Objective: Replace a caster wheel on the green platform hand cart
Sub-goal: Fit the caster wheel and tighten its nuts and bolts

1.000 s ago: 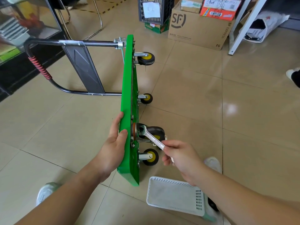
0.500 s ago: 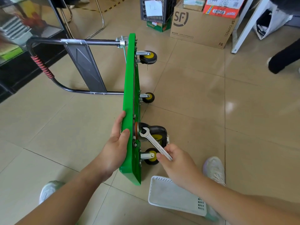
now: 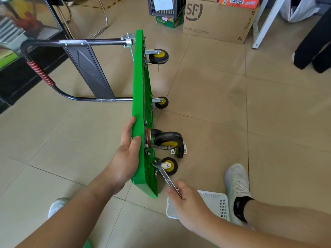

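- Green cart [image 3: 141,104] tipped on its side on tile floor, handle to the left, wheels facing right.
- L hand [image 3: 125,158] grips the platform's top edge, thumb on the rim, fingers curled behind the deck.
- R hand [image 3: 188,199] fingers clamped on wrench [image 3: 163,173] shank.
- Wrench head sits at mount of nearest caster [image 3: 170,165], just below big caster [image 3: 168,140].
- White basket [image 3: 215,203] under R wrist; SF box [image 3: 215,20] far back.

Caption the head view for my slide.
Left hand grips the tipped green cart while right hand holds a wrench at the nearest caster.
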`<state>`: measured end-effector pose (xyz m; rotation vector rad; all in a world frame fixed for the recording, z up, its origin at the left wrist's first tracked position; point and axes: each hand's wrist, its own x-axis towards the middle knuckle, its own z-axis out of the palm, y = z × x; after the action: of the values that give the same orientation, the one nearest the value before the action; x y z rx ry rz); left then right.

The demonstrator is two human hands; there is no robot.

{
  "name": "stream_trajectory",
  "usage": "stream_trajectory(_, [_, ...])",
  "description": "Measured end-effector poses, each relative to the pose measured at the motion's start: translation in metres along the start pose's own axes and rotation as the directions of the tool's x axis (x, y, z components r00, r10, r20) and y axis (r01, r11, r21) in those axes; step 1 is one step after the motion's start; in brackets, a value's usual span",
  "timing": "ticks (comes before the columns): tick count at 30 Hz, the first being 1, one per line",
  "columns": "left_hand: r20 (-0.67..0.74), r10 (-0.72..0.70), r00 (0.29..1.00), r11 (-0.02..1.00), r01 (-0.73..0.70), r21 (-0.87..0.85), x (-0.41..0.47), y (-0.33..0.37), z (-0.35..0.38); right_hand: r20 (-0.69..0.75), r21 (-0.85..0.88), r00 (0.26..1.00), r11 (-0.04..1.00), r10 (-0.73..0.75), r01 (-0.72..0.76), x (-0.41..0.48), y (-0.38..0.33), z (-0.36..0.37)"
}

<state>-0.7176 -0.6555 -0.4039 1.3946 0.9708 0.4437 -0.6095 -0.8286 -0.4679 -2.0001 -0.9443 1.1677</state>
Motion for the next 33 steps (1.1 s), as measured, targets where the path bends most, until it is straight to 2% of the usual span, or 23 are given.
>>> stream_trajectory(4, [-0.005, 0.002, 1.000, 1.000, -0.002, 0.005, 0.000, -0.001, -0.001, 0.075, 0.063, 0.997, 0.998, 0.000, -0.005, 0.014, 0.013, 0.003])
stream_trajectory(10, [-0.001, 0.011, 1.000, 1.000, -0.011, 0.003, 0.001, -0.002, -0.002, 0.044, 0.132, 0.999, 0.991, -0.027, 0.021, 0.034, 0.027, 0.001])
stream_trajectory(19, [0.010, 0.027, 1.000, 1.000, -0.027, -0.001, 0.003, -0.004, -0.002, 0.096, 0.200, 0.989, 0.975, -0.116, 0.095, 0.052, 0.041, 0.021])
stream_trajectory(24, [0.008, 0.033, 0.999, 0.999, -0.033, 0.005, 0.002, -0.006, -0.003, 0.149, 0.225, 0.982, 0.971, -0.120, 0.084, 0.070, 0.050, 0.033])
stream_trajectory(33, [-0.007, 0.040, 0.999, 0.999, -0.040, -0.011, 0.002, -0.008, -0.003, 0.093, 0.191, 0.987, 0.975, -0.130, 0.111, 0.098, 0.060, 0.037])
